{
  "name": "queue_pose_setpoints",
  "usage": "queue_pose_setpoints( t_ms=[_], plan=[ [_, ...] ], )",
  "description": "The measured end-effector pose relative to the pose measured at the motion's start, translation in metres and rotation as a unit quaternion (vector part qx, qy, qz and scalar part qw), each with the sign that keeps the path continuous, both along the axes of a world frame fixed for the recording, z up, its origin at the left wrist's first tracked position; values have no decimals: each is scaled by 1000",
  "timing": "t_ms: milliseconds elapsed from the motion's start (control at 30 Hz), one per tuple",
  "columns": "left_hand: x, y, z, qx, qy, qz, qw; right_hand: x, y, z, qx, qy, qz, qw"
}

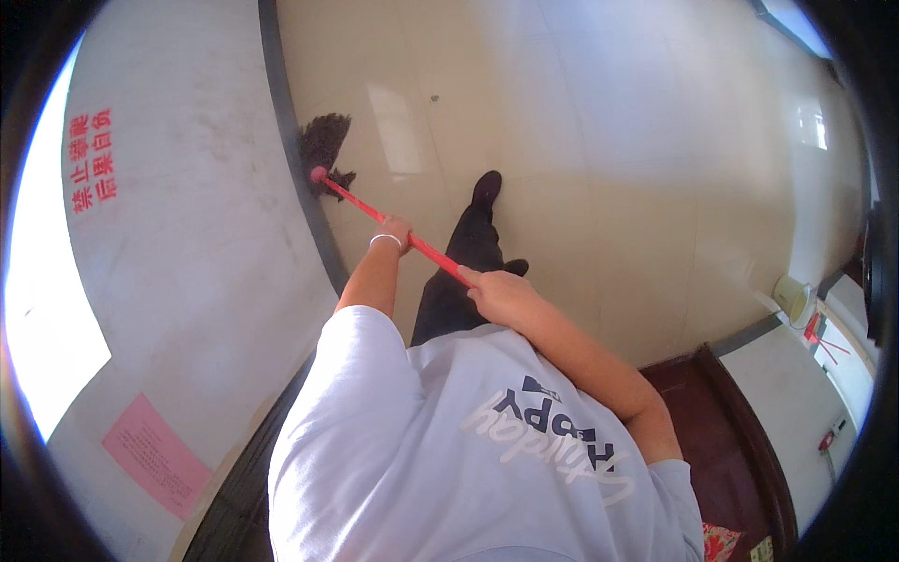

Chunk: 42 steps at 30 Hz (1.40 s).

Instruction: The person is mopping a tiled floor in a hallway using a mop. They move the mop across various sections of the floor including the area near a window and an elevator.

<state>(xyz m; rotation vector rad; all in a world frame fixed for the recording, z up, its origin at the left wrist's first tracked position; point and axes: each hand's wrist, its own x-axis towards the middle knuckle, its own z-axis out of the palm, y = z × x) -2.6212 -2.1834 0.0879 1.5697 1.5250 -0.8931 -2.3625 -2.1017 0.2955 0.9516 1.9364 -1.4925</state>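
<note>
A mop with a red handle [434, 256] slants from my waist towards the upper left. Its dark, shaggy mop head [326, 139] lies on the tiled floor [611, 232], against the dark baseboard [307, 175]. A pink round joint [318, 174] links the handle to the head. My left hand [396, 232], with a pale bracelet at the wrist, grips the handle partway down. My right hand [502, 296] is closed around the handle's upper end, close to my body.
A white wall [204, 140] with red lettering and a pink paper notice [156, 456] runs along the left. A small dark spot [434, 98] marks the floor. Far right stands a pale bucket [793, 301] near a red object [815, 329]. Dark red wood panelling [716, 421] is at lower right.
</note>
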Motion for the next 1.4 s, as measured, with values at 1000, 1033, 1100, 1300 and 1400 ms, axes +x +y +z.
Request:
queue_pose_setpoints(
  t_ms=[1000, 1033, 1100, 1300, 1400],
  plan=[
    [245, 95, 40, 394, -277, 143, 865, 178, -47, 135, 343, -38, -284, 894],
    [243, 104, 54, 385, -267, 158, 869, 173, -43, 130, 354, 2, -316, 880],
    [221, 107, 68, 375, -255, 189, 871, 146, -24, 150, 351, -63, -291, 888],
    [151, 70, 75, 352, -211, 276, 869, 80, 6, 161, 351, -18, -157, 923],
    [99, 20, 55, 399, -186, 309, 843, 37, 8, 149, 334, 15, -65, 940]
  ],
)
